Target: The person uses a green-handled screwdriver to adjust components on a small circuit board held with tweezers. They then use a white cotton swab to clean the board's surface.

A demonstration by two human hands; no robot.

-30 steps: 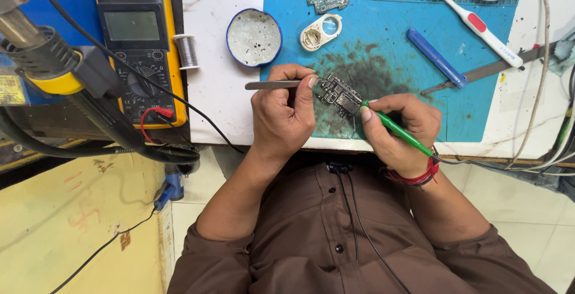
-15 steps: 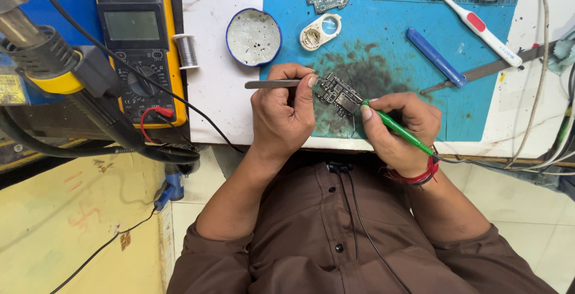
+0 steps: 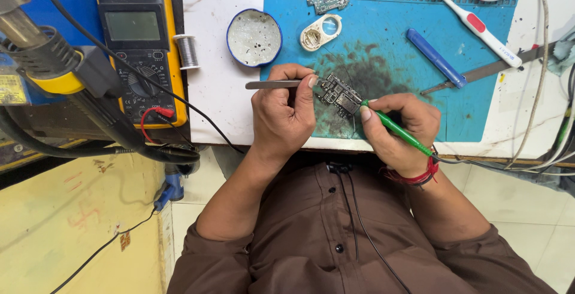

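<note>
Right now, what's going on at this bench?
A person is working on a small circuit board over a stained blue mat. The left hand holds metal tweezers at the board's edge, while the right hand holds a green-handled tool with its tip at the board. Nearby lie a round tin, a toothbrush, a blue tool, a solder spool and a yellow multimeter.

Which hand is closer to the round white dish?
The left. The left hand, holding tweezers, sits just below the round dish. The right hand, with a green tool, is farther off, below and to the dish's right.
</note>
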